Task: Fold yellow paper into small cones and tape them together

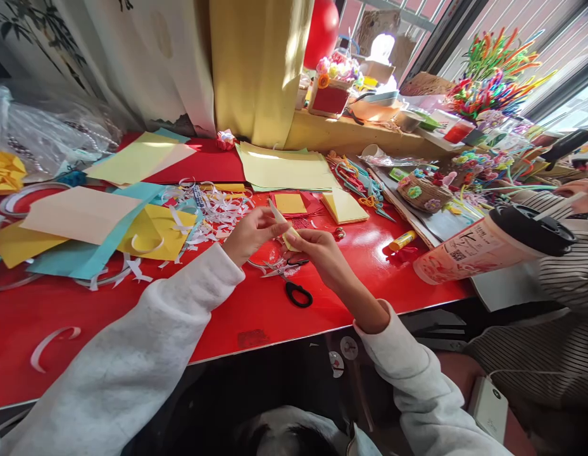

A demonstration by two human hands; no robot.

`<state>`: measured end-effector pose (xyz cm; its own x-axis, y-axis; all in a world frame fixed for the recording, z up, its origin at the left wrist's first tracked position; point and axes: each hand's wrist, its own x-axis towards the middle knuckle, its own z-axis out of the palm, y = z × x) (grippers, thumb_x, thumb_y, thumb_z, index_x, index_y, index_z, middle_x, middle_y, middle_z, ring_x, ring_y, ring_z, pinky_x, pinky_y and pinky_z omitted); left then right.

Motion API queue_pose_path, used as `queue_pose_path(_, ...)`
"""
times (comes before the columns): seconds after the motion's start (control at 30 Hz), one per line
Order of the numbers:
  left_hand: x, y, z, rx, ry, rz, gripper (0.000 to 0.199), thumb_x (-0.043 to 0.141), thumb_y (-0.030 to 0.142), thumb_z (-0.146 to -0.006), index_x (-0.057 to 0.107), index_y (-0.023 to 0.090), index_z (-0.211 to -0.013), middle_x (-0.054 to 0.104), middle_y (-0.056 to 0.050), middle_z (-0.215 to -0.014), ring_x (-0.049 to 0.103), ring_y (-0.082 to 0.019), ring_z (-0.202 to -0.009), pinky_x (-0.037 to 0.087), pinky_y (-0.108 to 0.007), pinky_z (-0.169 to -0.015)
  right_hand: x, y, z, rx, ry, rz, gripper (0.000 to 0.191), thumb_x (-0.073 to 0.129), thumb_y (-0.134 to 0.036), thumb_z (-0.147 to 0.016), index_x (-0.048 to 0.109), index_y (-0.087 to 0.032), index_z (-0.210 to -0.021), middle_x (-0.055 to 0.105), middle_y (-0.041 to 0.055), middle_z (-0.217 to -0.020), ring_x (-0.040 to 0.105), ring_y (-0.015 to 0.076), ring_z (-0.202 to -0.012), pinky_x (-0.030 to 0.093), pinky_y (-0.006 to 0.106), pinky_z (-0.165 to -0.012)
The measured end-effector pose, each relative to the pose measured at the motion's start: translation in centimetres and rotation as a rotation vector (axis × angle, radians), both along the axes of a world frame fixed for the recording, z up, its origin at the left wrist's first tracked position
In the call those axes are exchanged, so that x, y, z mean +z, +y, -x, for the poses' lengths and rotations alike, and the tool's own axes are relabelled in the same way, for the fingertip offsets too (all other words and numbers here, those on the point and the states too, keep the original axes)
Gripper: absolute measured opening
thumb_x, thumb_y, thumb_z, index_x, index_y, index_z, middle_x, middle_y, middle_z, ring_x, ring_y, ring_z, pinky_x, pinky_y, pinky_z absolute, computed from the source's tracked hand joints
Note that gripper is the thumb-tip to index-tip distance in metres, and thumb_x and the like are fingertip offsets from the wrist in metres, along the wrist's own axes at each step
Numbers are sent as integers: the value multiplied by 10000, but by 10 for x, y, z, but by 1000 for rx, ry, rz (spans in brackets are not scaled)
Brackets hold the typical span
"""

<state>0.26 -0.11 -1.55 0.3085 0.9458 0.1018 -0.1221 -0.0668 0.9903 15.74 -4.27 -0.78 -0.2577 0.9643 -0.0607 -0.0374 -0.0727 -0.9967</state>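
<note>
Above scissors on a red counter, both hands' grips pinch folded yellow paper. Paper clippings crowd the left; a lidded cup blocks the right.

Scissors before paper strips – cup right, curtain behind

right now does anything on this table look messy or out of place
Curled white paper strips lie scattered, not gathered, across the red tabletop, and black-handled metal scissors lie open: untidy, nothing clearly damaged.
</note>
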Motion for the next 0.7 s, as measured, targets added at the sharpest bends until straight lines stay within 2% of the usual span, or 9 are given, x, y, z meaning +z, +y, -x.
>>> queue_pose_path(0.07, -2, 0, 1, -25, 94, -7, 286, 700, 377, -620, 618, 131, -740, 631, -18, -660, 584, -142, -644, 448, -273, -660, 0, -1, 3, -5, -14, 32, 308, 631, -419, -721, 647, -134, -836, 670, 50, -773, 644, 131, -671, 518, 248, -617)
queue_pose_path(0.13, -2, 0, 3, 27, 143, -27, 269, 696, 395, -618, 646, 133, -657, 637, -22, -634, 580, -150, -640, 441, -288, -683, 2, -2, 4, 14, -75, 69, 312, 644, -416, -711, 653, -128, -829, 681, 65, -779, 656, 142, -682, 527, 251, -616)
queue_pose_path(0.23, -1, -1, 4, 74, 156, -40, 266, 711, 397, -594, 670, 140, -649, 653, -23, -648, 583, -160, -657, 433, -302, -711, 4, -4, 2, 44, -143, 76, 320, 646, -417, -714, 665, -117, -824, 694, 81, -781, 665, 143, -696, 530, 250, -646)
queue_pose_path(0.33, 2, -1, 5, 23, 125, -11, 301, 708, 423, -593, 677, 135, -674, 654, -29, -668, 578, -159, -664, 432, -300, -705, 6, -5, -1, 71, -116, 87, 322, 635, -421, -726, 666, -107, -790, 697, 83, -756, 668, 145, -676, 534, 258, -656)
queue_pose_path(0.43, 3, -2, 3, -5, 111, -8, 350, 697, 467, -596, 669, 130, -683, 632, -20, -652, 553, -143, -641, 428, -281, -661, 6, -6, -3, 99, -61, 98, 327, 624, -417, -738, 663, -96, -783, 696, 83, -741, 669, 145, -668, 538, 263, -668)
queue_pose_path(0.53, 1, -2, 2, 55, 176, -63, 382, 694, 494, -589, 651, 117, -631, 582, 2, -575, 502, -119, -586, 395, -256, -594, 7, -8, -4, 140, -53, 99, 298, 641, -381, -732, 665, -100, -830, 698, 78, -775, 673, 151, -714, 536, 265, -695)
queue_pose_path(0.7, -1, -3, 2, 60, 241, -102, 433, 650, 543, -623, 660, 110, -631, 579, -8, -562, 507, -129, -575, 391, -262, -579, 9, -9, -4, 98, -80, 72, 258, 631, -356, -742, 654, -99, -743, 676, 45, -683, 654, 122, -621, 529, 241, -627)
